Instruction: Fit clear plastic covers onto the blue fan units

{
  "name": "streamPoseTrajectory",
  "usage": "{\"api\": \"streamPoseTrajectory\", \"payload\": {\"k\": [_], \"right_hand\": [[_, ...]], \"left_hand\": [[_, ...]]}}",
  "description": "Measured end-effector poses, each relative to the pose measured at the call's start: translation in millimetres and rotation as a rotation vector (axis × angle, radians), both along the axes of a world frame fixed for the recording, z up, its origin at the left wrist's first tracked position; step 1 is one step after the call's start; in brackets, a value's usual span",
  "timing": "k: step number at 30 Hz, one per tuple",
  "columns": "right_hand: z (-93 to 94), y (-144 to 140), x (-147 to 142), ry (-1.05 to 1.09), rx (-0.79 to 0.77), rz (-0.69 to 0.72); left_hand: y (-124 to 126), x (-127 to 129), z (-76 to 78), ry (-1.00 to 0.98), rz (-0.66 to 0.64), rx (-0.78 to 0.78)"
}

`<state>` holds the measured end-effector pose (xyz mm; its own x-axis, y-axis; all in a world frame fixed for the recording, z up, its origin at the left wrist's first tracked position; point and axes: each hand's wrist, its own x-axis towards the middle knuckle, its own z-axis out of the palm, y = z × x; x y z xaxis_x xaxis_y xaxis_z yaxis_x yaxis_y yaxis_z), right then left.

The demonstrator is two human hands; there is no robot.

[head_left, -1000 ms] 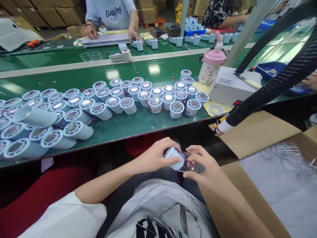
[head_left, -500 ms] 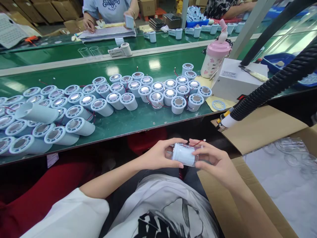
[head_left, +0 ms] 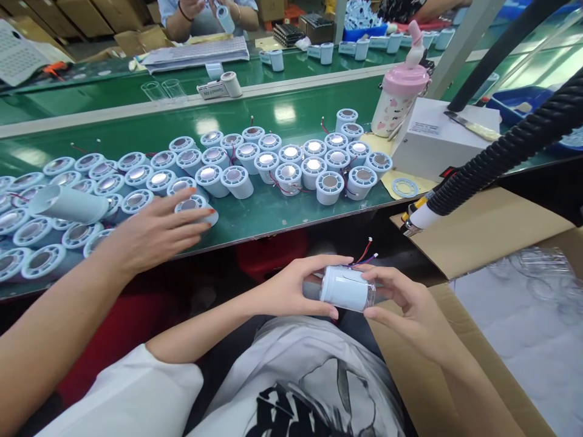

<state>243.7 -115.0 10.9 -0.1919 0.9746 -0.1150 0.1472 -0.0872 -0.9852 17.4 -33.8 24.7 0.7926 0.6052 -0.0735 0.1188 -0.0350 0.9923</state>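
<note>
Left hand (head_left: 291, 288): some fingers hidden; box label (head_left: 426, 126) illegible

Light-blue cylinder (head_left: 346, 288), sideways in a clear sleeve (head_left: 371, 295), thin wires (head_left: 365, 250) behind.

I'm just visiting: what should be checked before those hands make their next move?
1. Left hand grips the light-blue cylinder: ok.
2. Right hand holds the clear tube around it: ok.
3. White connectors outside the tube: ok, above it.
4. Cylinder's depth inside the tube: cannot tell; fingers cover parts.
5. Other hands away from the green bench: not ok; a co-worker's hand is over its left part.
</note>
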Motion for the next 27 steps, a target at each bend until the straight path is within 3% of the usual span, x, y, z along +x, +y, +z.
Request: {"api": "streamPoseTrajectory", "payload": {"k": [17, 27], "right_hand": [[1.9, 5.8, -5.4, 0.292, -0.211, -0.022], [-8.3, 6.0, -9.1, 0.378, -0.377, -0.065]], "left_hand": [[0.5, -2.9, 0.2, -0.028, -0.044, 0.078], [1.2, -4.3, -1.4, -0.085, -0.069, 0.107]]}}
